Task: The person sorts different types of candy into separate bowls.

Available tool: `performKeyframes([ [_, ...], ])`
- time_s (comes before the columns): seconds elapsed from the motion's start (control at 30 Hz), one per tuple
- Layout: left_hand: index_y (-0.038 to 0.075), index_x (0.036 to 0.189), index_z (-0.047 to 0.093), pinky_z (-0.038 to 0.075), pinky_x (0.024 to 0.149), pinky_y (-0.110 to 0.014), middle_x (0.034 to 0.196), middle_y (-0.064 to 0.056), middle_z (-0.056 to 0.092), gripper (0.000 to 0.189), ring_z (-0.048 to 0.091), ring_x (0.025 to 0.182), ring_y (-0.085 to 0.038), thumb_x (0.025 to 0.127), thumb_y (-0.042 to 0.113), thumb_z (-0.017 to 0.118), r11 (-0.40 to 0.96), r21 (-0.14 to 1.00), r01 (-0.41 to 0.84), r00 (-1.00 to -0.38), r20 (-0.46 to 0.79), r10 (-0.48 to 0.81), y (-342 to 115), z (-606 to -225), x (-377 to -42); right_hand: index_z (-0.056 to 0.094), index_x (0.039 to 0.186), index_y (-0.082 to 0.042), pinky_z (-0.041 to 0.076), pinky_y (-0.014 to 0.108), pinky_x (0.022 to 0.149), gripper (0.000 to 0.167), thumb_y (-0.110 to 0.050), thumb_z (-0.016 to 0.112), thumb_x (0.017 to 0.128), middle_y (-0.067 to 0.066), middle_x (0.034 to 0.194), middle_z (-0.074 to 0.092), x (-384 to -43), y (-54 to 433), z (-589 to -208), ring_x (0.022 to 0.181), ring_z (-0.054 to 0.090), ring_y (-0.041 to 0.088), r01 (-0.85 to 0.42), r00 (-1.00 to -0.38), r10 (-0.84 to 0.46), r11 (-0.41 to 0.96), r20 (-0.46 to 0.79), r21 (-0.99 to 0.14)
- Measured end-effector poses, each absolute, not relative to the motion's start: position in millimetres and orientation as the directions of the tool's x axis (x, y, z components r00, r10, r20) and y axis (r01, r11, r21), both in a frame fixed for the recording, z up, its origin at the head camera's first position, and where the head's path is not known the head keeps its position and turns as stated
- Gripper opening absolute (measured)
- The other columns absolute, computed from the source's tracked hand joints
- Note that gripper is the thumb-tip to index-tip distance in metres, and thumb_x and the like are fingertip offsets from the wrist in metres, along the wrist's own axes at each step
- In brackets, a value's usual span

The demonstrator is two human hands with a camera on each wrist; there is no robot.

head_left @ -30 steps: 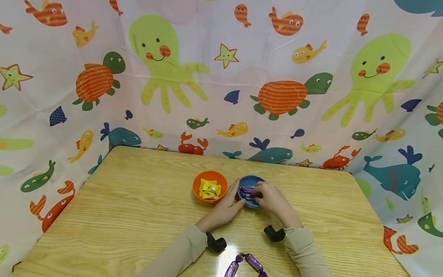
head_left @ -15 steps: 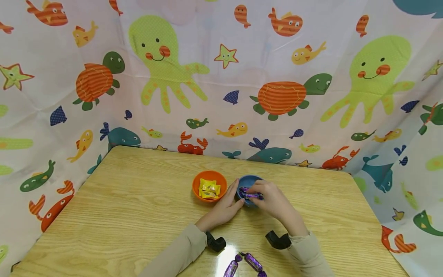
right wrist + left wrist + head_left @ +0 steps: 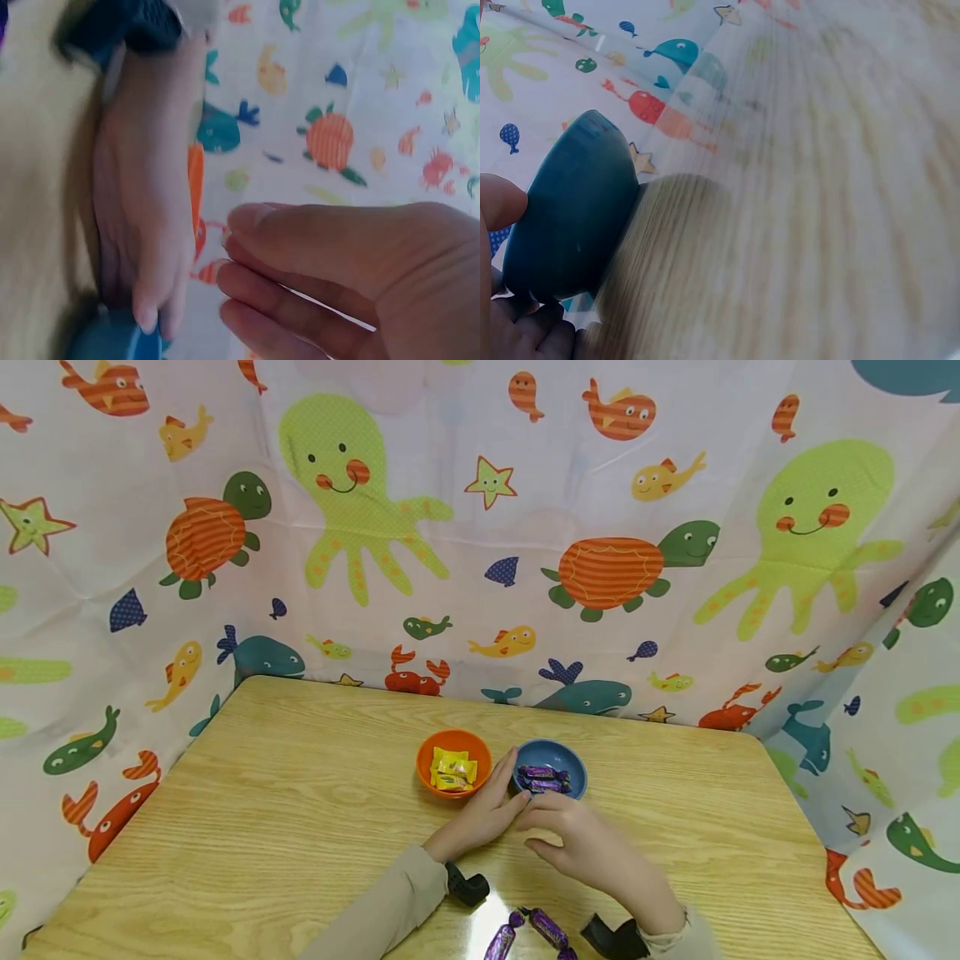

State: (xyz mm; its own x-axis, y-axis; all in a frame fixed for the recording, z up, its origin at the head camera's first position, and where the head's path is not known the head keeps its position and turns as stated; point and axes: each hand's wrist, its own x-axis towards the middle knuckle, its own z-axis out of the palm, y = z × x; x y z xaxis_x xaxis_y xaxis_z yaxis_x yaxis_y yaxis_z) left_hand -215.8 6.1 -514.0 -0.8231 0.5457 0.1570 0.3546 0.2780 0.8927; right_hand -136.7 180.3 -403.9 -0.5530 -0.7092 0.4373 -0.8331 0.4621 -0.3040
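Observation:
Several purple-wrapped candies (image 3: 545, 786) lie in a blue bowl (image 3: 576, 767). My left hand (image 3: 482, 811) holds this bowl at its left and near side; the left wrist view shows thumb and fingers against its outer wall. My right hand (image 3: 600, 856) hovers just in front of the bowl, fingers loosely bent and holding nothing, as the right wrist view also shows. Left of the blue bowl stands an orange bowl (image 3: 423, 767) with several yellow-wrapped candies (image 3: 453, 768) in it.
Purple candies (image 3: 550, 929) lie end to end in a bent row on the wooden table (image 3: 322, 793), cut off by the bottom of the head view. A curtain (image 3: 450, 552) printed with sea animals hangs behind and beside the table.
My right hand has let go of a purple candy in the blue bowl and drawn back toward me. The left hand has stayed on the bowl.

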Motion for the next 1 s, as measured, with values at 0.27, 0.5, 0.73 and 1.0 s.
performKeyframes([
  [0.27,0.011,0.161,0.002,0.014,0.120,-0.048,0.166,-0.008,0.003,0.075,0.005,0.151,-0.019,0.105,0.033,0.047,0.308,0.889,0.338,-0.834,0.131,0.536,7,-516,-217,0.075,0.094,-0.011,0.048,0.010,0.077,0.018,-0.006,0.083,0.079,-0.006,0.094,0.064,-111,162,-413,0.086,0.061,0.001,-0.850,-0.496,-0.825,0.398,0.271,-0.344],
  [0.5,0.014,0.161,0.002,0.013,0.121,-0.047,0.167,-0.006,0.003,0.074,0.005,0.151,-0.018,0.106,0.034,0.046,0.316,0.893,0.321,-0.841,0.115,0.529,7,-515,-217,0.077,0.097,-0.019,0.044,0.005,0.077,0.022,-0.005,0.079,0.081,-0.014,0.096,0.062,-100,152,-427,0.086,0.054,-0.006,-0.797,-0.461,-0.885,0.386,0.057,-0.464],
  [0.73,0.014,0.161,0.002,0.013,0.121,-0.047,0.167,-0.006,0.002,0.074,0.004,0.151,-0.018,0.106,0.034,0.047,0.309,0.898,0.314,-0.840,0.111,0.531,7,-515,-215,0.075,0.098,-0.020,0.042,0.003,0.071,0.019,-0.008,0.078,0.084,-0.016,0.094,0.061,-96,142,-438,0.083,0.053,-0.009,-0.781,-0.428,-0.903,0.390,-0.038,-0.487],
  [1.0,0.015,0.161,0.001,0.014,0.120,-0.047,0.167,-0.005,0.002,0.074,0.004,0.151,-0.017,0.106,0.035,0.046,0.311,0.896,0.316,-0.840,0.112,0.530,7,-516,-216,0.076,0.094,-0.020,0.040,0.002,0.067,0.017,-0.009,0.080,0.082,-0.016,0.090,0.059,-95,139,-444,0.083,0.051,-0.009,-0.811,-0.426,-0.904,0.394,-0.025,-0.432],
])
